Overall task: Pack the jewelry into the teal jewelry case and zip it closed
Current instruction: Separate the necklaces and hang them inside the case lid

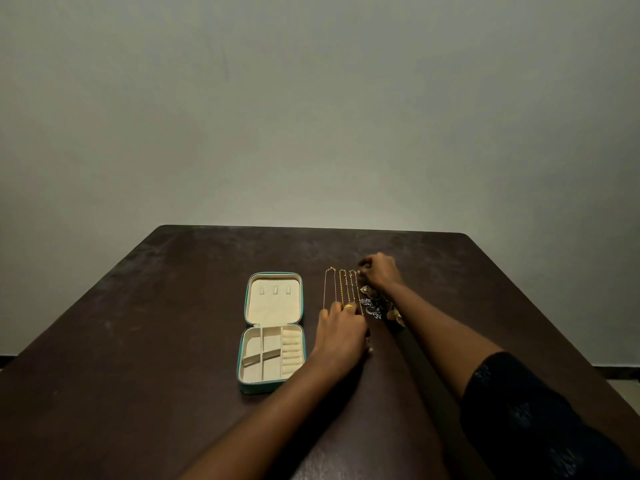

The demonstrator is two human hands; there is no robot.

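Observation:
The teal jewelry case (246, 299) lies unzipped and spread flat on the dark table, its cream lining bare: hooks in the far half, compartments and ring rolls in the near half. Right of it three thin gold chains (341, 287) lie side by side, running away from me. My left hand (341, 329) rests with its fingers on the chains' near ends. My right hand (379, 271) has curled fingers at the far end of the rightmost chain; whether it pinches the chain is unclear. A cluster of earrings and rings (375, 304) lies between my forearms, partly hidden.
The brown table (138, 341) ends at a far edge near a plain grey wall. Bare tabletop spreads left of the case and in front of it. My right forearm, in a dark sleeve, crosses the table's right side.

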